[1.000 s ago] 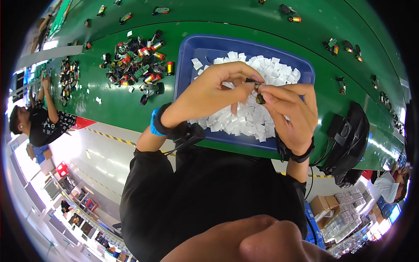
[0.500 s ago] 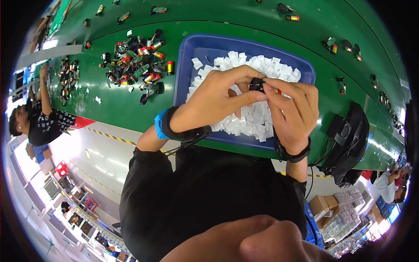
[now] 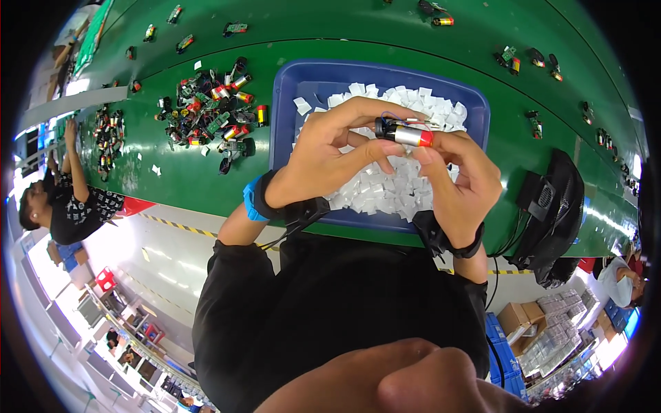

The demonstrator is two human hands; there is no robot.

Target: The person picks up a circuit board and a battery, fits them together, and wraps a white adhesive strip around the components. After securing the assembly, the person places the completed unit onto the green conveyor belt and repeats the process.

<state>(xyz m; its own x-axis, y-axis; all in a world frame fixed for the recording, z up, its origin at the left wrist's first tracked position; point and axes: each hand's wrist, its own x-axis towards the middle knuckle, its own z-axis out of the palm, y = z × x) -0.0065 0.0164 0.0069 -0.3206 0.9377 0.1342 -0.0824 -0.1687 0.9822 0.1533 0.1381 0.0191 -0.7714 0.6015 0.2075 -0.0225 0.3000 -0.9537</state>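
Note:
Over the tray, a small cylindrical battery (image 3: 412,135) with a silver body, a red end and thin wires lies sideways between my hands. A black round part joins its left end. My left hand (image 3: 337,141) pinches it from the left, thumb below and index finger along the top. At the red end, my right hand (image 3: 465,180) grips it between thumb and fingers. Beneath them, the blue plastic tray (image 3: 279,103) holds a heap of small white square pieces (image 3: 375,193).
Left of the tray lies a pile of battery-and-circuit-board assemblies (image 3: 213,110) on the green table (image 3: 186,168). More assemblies (image 3: 509,60) are scattered along the far side. A black mesh bag (image 3: 559,206) sits at the right. Another person (image 3: 69,199) works at the left.
The battery has turned sideways, so its silver body and red end now show where mostly the black part showed before. My right hand has lowered slightly and changed its grip.

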